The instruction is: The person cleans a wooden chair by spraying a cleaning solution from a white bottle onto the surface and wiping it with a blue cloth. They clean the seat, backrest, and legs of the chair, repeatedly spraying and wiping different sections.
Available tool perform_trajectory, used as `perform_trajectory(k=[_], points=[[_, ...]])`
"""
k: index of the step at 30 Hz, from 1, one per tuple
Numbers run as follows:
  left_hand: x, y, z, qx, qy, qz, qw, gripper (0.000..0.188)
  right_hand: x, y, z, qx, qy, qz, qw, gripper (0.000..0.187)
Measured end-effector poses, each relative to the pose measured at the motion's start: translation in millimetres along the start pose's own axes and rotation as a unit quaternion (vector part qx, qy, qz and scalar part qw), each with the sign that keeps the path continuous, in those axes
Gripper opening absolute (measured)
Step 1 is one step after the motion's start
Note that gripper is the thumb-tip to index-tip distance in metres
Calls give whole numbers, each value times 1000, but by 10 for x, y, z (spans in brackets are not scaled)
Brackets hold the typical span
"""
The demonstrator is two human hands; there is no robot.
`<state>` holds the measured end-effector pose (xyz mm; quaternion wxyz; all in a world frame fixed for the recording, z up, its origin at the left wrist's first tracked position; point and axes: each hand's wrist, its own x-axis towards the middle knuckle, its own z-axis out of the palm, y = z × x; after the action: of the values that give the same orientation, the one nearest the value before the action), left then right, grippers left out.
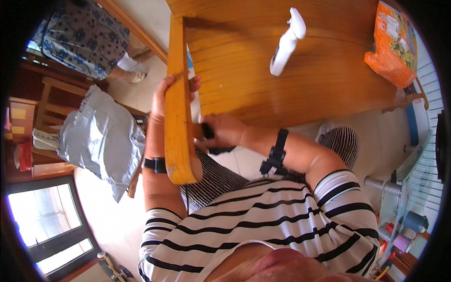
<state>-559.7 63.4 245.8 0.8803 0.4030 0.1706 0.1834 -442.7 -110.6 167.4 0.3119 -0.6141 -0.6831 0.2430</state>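
Observation:
A long yellow-brown wooden piece with a rounded near end stands up close in front of me, left of the middle. My left hand grips its far part, with fingertips showing on the right side. My right hand is beside the piece's lower right side, slightly blurred, with the fingers bent in. A small black object shows at its fingers, but its kind is unclear. Another dark patch hangs just under that hand. Black straps are on both my forearms.
Beyond is a brown wooden tabletop bearing a white handheld device and an orange bag. At left, a grey plastic bag lies on a wooden chair. Another person's patterned skirt shows at upper left. Shelving stands right.

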Motion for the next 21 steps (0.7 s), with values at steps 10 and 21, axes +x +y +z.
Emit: perform_trajectory(k=[10, 21], points=[[-1303, -59, 797, 298, 212, 141, 920, 55, -949, 951, -1451, -52, 175, 130, 975, 43], [-1387, -283, 845, 689, 366, 123, 614, 67, -1379, 1808, -1715, -257, 75, 286, 920, 65]])
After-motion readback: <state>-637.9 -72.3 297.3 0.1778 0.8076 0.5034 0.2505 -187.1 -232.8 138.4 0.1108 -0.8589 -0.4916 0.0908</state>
